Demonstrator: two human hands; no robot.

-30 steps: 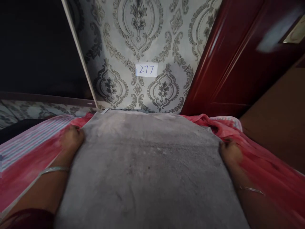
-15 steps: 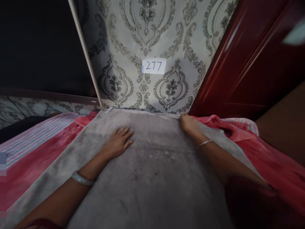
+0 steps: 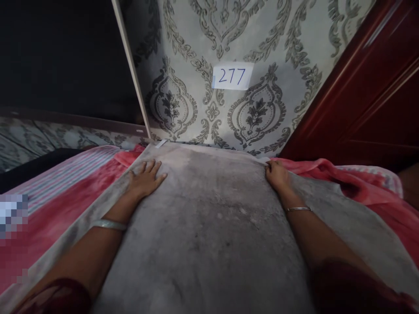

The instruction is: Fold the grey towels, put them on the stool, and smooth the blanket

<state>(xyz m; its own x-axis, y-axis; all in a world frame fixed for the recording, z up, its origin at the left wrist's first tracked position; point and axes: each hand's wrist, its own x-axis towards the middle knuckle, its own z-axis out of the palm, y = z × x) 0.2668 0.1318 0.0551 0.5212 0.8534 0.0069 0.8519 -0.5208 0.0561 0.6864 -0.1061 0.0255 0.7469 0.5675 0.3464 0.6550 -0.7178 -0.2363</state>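
A grey plush blanket (image 3: 212, 226) lies spread over a bed, reaching up to the patterned wall. My left hand (image 3: 145, 179) rests flat on its far left part, fingers stretched out and apart, a silver bangle on the wrist. My right hand (image 3: 277, 174) lies at the blanket's far right corner, fingers curled over the edge there; whether they pinch the cloth is hard to see. Under the blanket a red sheet (image 3: 59, 196) shows on both sides.
A paper label reading 277 (image 3: 232, 76) is stuck on the patterned wallpaper. A dark screen with a pale frame (image 3: 65, 61) stands at the left. A dark red wooden door (image 3: 369, 96) rises at the right. Striped pink bedding (image 3: 65, 168) lies at the left.
Both hands have left the blanket's side edges and moved up to its far end. In the last half second the left hand slid further left and the right hand a little right.
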